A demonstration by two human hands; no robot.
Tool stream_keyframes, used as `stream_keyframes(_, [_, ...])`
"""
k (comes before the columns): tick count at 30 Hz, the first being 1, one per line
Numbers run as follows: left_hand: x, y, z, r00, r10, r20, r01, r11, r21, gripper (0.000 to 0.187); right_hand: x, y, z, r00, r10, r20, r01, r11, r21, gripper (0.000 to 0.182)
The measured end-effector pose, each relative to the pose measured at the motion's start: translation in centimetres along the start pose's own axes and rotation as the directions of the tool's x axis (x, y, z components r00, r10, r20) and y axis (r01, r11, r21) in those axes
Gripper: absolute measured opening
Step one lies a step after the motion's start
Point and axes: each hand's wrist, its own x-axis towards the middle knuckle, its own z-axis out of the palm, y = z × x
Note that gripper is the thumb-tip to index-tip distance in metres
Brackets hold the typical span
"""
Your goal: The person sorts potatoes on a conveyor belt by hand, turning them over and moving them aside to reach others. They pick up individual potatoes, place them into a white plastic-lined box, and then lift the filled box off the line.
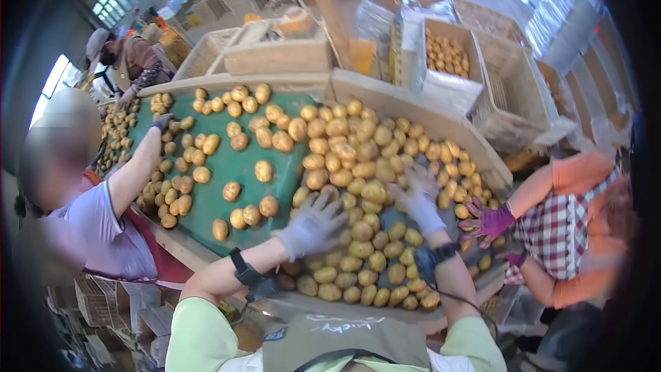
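Note:
My left hand [313, 226], in a pale glove, lies over the edge of the heap of potatoes [354, 151], its fingers spread and touching a few of them. My right hand [418, 200], gloved the same way, reaches into the right part of the heap with fingers stretched apart, slightly blurred. Neither hand is closed around a potato. Below and between my wrists more potatoes [361, 272] lie on the dark surface. To the left, scattered potatoes rest on a green belt [241, 165].
A raised wooden rim [447, 120] borders the sorting table. One co-worker's purple-gloved hand [487, 222] is at the right edge of the heap; another co-worker's hand [163, 122] touches potatoes on the left. A third person stands far left. Crates [513, 83] and boxes stand behind.

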Motion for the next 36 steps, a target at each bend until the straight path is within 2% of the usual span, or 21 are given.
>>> stream_keyframes(1, [0.3, 0.2, -0.5, 0.998, -0.032, 0.054, 0.033, 0.999, -0.011, 0.054, 0.1, 2.0, 5.4, 0.954, -0.176, -0.244, 0.147, 0.98, -0.132, 0.07])
stream_keyframes(3, [-1.0, -0.4, -1.8, 0.996, -0.021, 0.083, 0.028, 0.996, -0.082, 0.048, -3.7, -0.2, 1.5, 0.857, -0.516, 0.013, 0.506, 0.845, 0.174, 0.068])
stream_keyframes(4, [-1.9, -0.7, -1.6, 0.998, -0.016, 0.053, 0.021, 0.996, -0.091, 0.048, -4.1, -0.1, -0.1, 0.863, -0.505, 0.015, 0.495, 0.851, 0.176, 0.068])
stream_keyframes(6, [-2.7, -0.9, -1.9, 0.999, 0.005, 0.047, -0.001, 0.995, -0.097, 0.048, -4.4, 0.8, -2.3, 0.883, -0.369, 0.291, 0.433, 0.88, -0.196, 0.061])
stream_keyframes(7, [-2.4, -0.8, -2.0, 0.999, -0.01, 0.034, 0.014, 0.995, -0.098, 0.046, -4.5, 2.5, -1.8, 0.86, -0.498, -0.107, 0.413, 0.804, -0.427, 0.055])
stream_keyframes(9, [-1.0, -0.1, -2.4, 0.999, -0.009, 0.036, 0.012, 0.994, -0.107, 0.044, -3.4, 2.7, 0.3, 0.939, -0.282, -0.198, 0.289, 0.957, 0.005, 0.05])
stream_keyframes(11, [1.3, 1.0, -3.0, 0.994, -0.058, 0.089, 0.062, 0.997, -0.049, 0.041, -3.5, -4.4, -2.4, 0.856, -0.514, 0.059, 0.505, 0.855, 0.12, 0.046])
stream_keyframes(12, [1.5, 0.9, -2.8, 0.995, -0.032, 0.098, 0.031, 1.0, 0.003, 0.04, -4.3, -4.5, 0.5, 0.774, -0.628, -0.076, 0.632, 0.774, 0.034, 0.041])
stream_keyframes(13, [0.7, 0.8, -2.8, 0.994, -0.018, 0.109, 0.018, 1.0, 0.0, 0.04, -4.2, -3.5, 1.3, 0.785, -0.615, -0.077, 0.619, 0.785, 0.037, 0.041])
stream_keyframes(17, [-4.0, -1.1, -4.4, 0.996, -0.086, 0.039, 0.088, 0.994, -0.063, 0.046, -1.7, 6.8, 1.0, 0.977, -0.212, -0.016, 0.21, 0.972, -0.103, 0.034])
stream_keyframes(19, [-5.5, -1.5, -4.3, 0.993, -0.093, -0.067, 0.091, 0.995, -0.028, 0.047, -2.0, 4.3, -5.6, 0.999, -0.021, 0.033, 0.034, 0.898, -0.439, 0.033])
stream_keyframes(20, [-5.5, -1.1, -4.2, 0.994, -0.079, -0.081, 0.083, 0.995, 0.046, 0.049, -1.3, 4.2, -5.5, 0.999, -0.023, 0.032, 0.035, 0.897, -0.44, 0.033])
stream_keyframes(22, [-4.4, -0.5, -3.4, 0.992, -0.093, -0.089, 0.098, 0.994, 0.051, 0.049, 0.6, 3.0, -5.0, 0.961, -0.211, -0.179, 0.217, 0.976, 0.01, 0.035])
stream_keyframes(24, [-2.9, -0.3, -2.9, 0.992, -0.118, -0.045, 0.121, 0.991, 0.063, 0.046, 2.6, -0.7, -3.5, 0.913, -0.32, -0.254, 0.368, 0.914, 0.169, 0.044])
stream_keyframes(25, [-2.6, -0.2, -2.9, 0.992, -0.122, -0.045, 0.125, 0.99, 0.067, 0.046, 3.7, -1.6, -1.7, 0.964, -0.26, -0.047, 0.264, 0.949, 0.171, 0.047])
stream_keyframes(27, [-2.0, -0.9, -3.0, 0.966, -0.2, 0.167, 0.189, 0.979, 0.08, 0.041, 4.1, -3.4, -0.5, 0.961, -0.255, 0.104, 0.266, 0.957, -0.111, 0.044])
stream_keyframes(31, [-5.1, -1.6, -2.7, 0.988, -0.105, -0.116, 0.103, 0.995, -0.017, 0.038, 3.7, -1.8, -1.5, 0.915, -0.395, 0.076, 0.392, 0.918, 0.056, 0.038])
stream_keyframes(33, [-4.7, -1.3, -2.7, 0.981, -0.111, -0.156, 0.111, 0.994, -0.008, 0.039, 4.6, -1.1, -4.5, 0.693, -0.648, 0.316, 0.7, 0.71, -0.08, 0.034])
stream_keyframes(34, [-4.4, -1.4, -2.6, 0.982, -0.127, -0.138, 0.127, 0.992, -0.009, 0.039, 4.9, -3.4, -7.7, 0.798, -0.534, 0.279, 0.597, 0.761, -0.252, 0.034])
stream_keyframes(35, [-4.2, -1.4, -2.5, 0.983, -0.146, -0.115, 0.145, 0.989, -0.012, 0.039, 7.1, -2.3, -7.5, 0.899, -0.438, -0.006, 0.437, 0.896, -0.077, 0.037])
stream_keyframes(36, [-3.8, -1.4, -2.2, 0.978, -0.159, -0.131, 0.157, 0.987, -0.025, 0.037, 9.3, -1.4, -7.0, 0.917, -0.382, -0.117, 0.38, 0.924, -0.043, 0.039])
